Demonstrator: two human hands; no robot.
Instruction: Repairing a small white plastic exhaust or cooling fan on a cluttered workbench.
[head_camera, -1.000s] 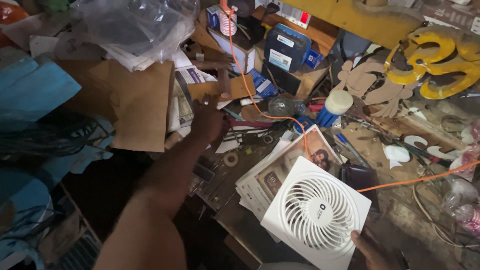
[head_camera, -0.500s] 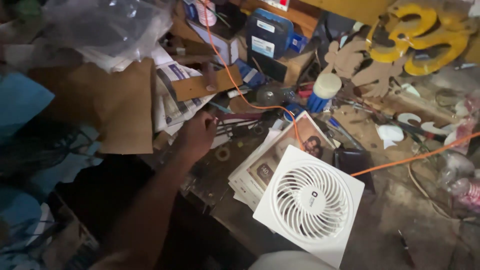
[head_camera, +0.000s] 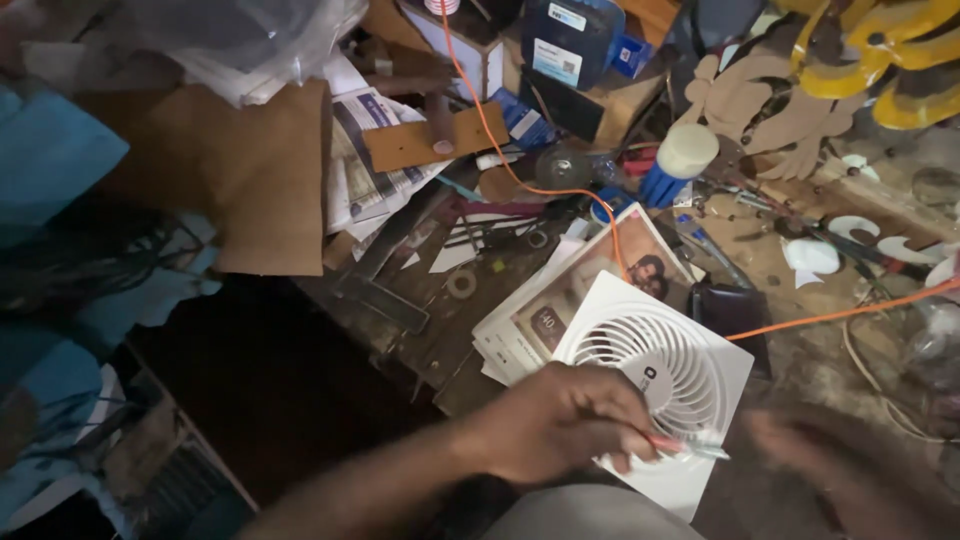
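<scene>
Cluttered workbench (head_camera: 440, 330): orange cord (head_camera: 500, 160) crosses magazines (head_camera: 560, 300) beside fan (head_camera: 665, 385).

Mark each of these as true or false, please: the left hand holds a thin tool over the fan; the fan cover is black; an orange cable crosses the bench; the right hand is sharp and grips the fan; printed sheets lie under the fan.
1. The left hand holds a thin tool over the fan: true.
2. The fan cover is black: false, it is white.
3. An orange cable crosses the bench: true.
4. The right hand is sharp and grips the fan: false, it is blurred beside it.
5. Printed sheets lie under the fan: true.
</scene>
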